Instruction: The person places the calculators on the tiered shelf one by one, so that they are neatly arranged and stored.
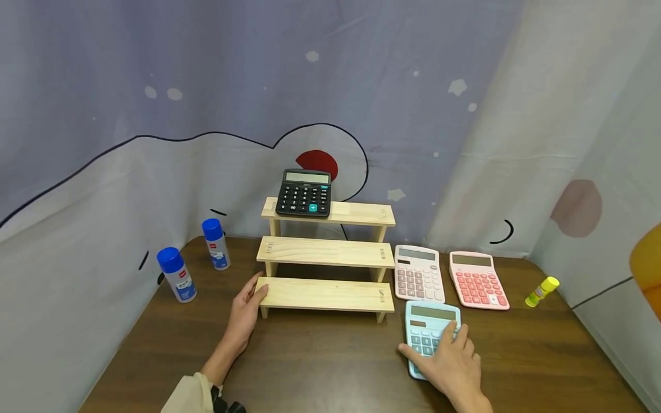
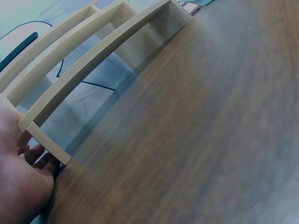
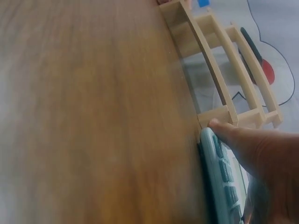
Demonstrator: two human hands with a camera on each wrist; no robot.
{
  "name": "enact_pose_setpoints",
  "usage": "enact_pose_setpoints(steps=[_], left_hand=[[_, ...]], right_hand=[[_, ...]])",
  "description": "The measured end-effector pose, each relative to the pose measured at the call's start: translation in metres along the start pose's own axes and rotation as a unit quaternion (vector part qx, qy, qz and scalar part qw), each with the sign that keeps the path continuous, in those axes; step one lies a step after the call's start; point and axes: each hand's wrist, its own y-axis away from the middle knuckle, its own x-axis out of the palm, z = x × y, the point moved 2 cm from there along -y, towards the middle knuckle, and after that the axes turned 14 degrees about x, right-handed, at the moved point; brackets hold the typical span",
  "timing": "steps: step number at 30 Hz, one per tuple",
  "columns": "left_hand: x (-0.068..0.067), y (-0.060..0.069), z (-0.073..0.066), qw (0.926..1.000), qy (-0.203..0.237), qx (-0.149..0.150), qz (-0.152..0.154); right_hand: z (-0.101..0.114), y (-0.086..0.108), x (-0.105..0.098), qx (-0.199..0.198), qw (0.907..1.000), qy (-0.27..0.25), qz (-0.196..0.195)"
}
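Presently, our left hand (image 1: 245,311) grips the left end of the three-tiered pale wooden stand (image 1: 326,251); our right hand (image 1: 457,360) spreads over the light-blue rectangular calculator (image 1: 426,332) at the stand's front right, pinching or not, we cannot tell. Jolting the stand could slide off the black calculator (image 1: 303,194) leaning on its top tier.

Fabric backdrop (image 1: 392,86), grey-violet above and whitish below, hangs from nine o'clock through twelve to three, printed with a black contour line (image 1: 322,124), a red patch (image 1: 321,162) at twelve and a mauve oval (image 1: 576,209) at three. Table (image 1: 320,367), brown, wood-grained, lies at six o'clock under a soft sheen.
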Motion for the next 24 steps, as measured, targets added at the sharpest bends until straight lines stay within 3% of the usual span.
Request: enact_pose_setpoints(steps=[3, 15, 24], left_hand=[[0.001, 0.0, 0.001, 1.0, 0.0, -0.002, -0.002], [0.0, -0.001, -0.001, 1.0, 0.003, 0.001, -0.002], [0.001, 0.0, -0.001, 1.0, 0.007, -0.003, -0.001]], right_hand=[[0.001, 0.0, -0.001, -0.007, 0.9999, -0.005, -0.012], [0.003, -0.001, 0.006, 0.0, 0.9999, -0.015, 0.003], [0.002, -0.003, 0.013, -0.008, 0.9982, -0.059, -0.009]])
